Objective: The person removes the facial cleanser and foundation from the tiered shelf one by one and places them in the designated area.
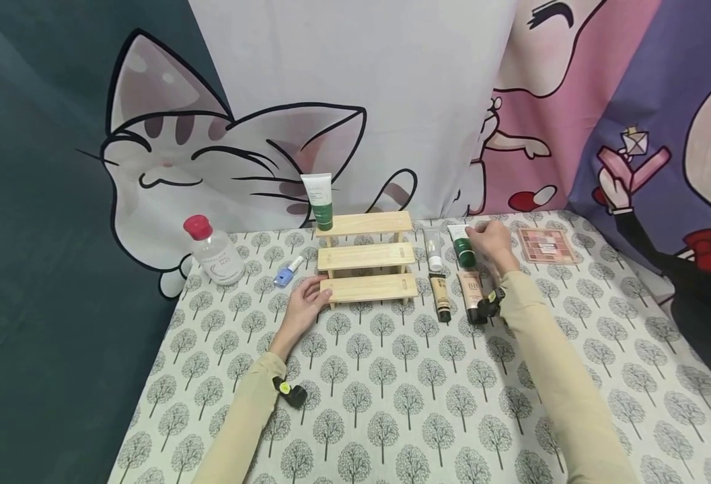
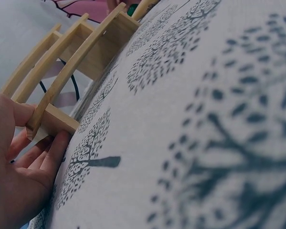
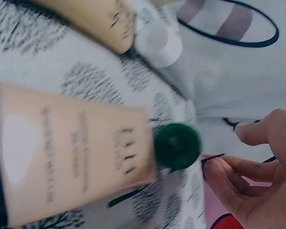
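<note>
A three-step wooden display stand (image 1: 367,255) rises at the middle of the table. My left hand (image 1: 304,306) grips the left end of its lowest step, thumb on top and fingers around the leg (image 2: 59,121). On the top step, at its left end, a white and green tube (image 1: 319,202) stands on its cap. My right hand (image 1: 493,240) is beside a second white and green tube (image 1: 464,247), lying on the cloth. In the right wrist view its thumb and fingers are apart, near the tube's green cap (image 3: 177,146), with nothing visible between them.
Near the right hand lie a grey tube (image 1: 432,247), a gold tube (image 1: 440,296), a beige BB tube (image 1: 470,294) and a makeup palette (image 1: 546,246). Left of the stand are a blue nail polish bottle (image 1: 287,272) and a clear red-capped bottle (image 1: 214,252). A printed curtain (image 1: 355,60) hangs behind.
</note>
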Tool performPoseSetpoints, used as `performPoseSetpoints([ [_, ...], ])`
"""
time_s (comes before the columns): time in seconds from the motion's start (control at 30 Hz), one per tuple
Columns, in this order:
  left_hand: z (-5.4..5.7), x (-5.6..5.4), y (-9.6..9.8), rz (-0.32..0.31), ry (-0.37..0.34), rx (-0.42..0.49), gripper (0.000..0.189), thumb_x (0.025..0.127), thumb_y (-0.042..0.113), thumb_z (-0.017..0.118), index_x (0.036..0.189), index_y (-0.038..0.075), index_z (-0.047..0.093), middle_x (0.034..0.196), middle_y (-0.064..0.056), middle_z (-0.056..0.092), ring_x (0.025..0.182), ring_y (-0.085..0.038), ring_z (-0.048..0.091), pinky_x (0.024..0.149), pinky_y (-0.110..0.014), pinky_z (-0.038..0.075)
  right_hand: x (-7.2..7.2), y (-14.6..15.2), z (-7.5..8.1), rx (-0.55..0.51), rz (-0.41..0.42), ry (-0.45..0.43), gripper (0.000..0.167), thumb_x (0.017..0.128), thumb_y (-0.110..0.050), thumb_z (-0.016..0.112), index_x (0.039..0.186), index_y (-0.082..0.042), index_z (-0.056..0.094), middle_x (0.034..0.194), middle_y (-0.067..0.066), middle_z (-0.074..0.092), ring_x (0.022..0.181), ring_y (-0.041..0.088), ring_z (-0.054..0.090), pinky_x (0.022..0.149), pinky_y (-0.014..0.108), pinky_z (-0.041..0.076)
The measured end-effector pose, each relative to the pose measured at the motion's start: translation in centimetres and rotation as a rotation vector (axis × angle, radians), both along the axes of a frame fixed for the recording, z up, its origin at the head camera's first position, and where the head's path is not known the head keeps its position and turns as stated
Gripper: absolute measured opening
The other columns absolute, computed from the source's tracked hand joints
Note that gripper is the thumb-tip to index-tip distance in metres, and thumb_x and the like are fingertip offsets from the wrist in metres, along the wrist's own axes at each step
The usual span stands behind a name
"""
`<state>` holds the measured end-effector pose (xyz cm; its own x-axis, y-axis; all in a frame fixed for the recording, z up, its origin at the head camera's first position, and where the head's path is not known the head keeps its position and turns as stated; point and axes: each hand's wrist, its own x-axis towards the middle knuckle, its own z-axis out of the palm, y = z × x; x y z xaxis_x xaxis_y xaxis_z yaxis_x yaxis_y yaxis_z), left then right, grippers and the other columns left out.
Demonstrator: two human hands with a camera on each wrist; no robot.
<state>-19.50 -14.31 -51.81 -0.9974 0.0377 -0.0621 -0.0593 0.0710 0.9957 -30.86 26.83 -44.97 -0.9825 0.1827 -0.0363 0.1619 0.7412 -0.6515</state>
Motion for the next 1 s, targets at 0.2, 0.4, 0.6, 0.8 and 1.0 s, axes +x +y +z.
performPoseSetpoints([
  [0.2,0.0,0.1,0.0,0.006,-0.005,-0.022,0.047,0.097,0.005,0.064,0.142,0.000,0.051,0.141,-0.027,0.056,0.129,-0.040,0.059,0.101,-0.028,0.058,0.2,-1.1,1.7,-0.037,0.002,0.160,0.042,0.099,-0.030,0.060,0.116,0.007,0.069,0.114,0.029,0.069,0.105,0.042,0.063,0.097,0.052,0.052],
  [0.4,0.0,0.2,0.0,0.010,-0.013,-0.035,0.047,0.097,0.005,0.063,0.142,0.002,0.051,0.141,-0.026,0.057,0.130,-0.039,0.058,0.103,-0.030,0.057,0.3,-2.9,3.1,-0.091,0.009,0.243,0.041,0.098,-0.028,0.063,0.121,0.006,0.068,0.114,0.028,0.071,0.102,0.040,0.066,0.102,0.049,0.051],
  [0.6,0.0,0.0,0.0,0.005,0.000,-0.036,0.047,0.097,0.005,0.064,0.142,0.002,0.051,0.141,-0.026,0.056,0.130,-0.040,0.058,0.103,-0.030,0.057,0.6,-4.9,4.5,-0.170,0.009,0.235,0.043,0.097,-0.029,0.065,0.127,0.001,0.066,0.118,0.024,0.070,0.106,0.035,0.065,0.100,0.046,0.053],
  [0.8,0.0,0.0,0.0,0.008,0.003,-0.024,0.047,0.097,0.004,0.064,0.142,0.001,0.051,0.140,-0.026,0.057,0.128,-0.040,0.059,0.100,-0.028,0.058,1.0,-7.8,5.9,-0.204,0.052,0.278,0.040,0.097,-0.029,0.066,0.124,0.001,0.066,0.117,0.022,0.071,0.105,0.034,0.066,0.098,0.044,0.053],
  [1.0,-0.2,0.0,-0.1,0.006,-0.006,-0.014,0.048,0.097,0.004,0.064,0.142,0.001,0.051,0.140,-0.026,0.057,0.128,-0.040,0.059,0.099,-0.028,0.059,1.0,-10.9,7.2,-0.258,0.101,0.282,0.041,0.095,-0.029,0.068,0.125,0.000,0.066,0.117,0.020,0.071,0.104,0.031,0.067,0.094,0.040,0.057],
])
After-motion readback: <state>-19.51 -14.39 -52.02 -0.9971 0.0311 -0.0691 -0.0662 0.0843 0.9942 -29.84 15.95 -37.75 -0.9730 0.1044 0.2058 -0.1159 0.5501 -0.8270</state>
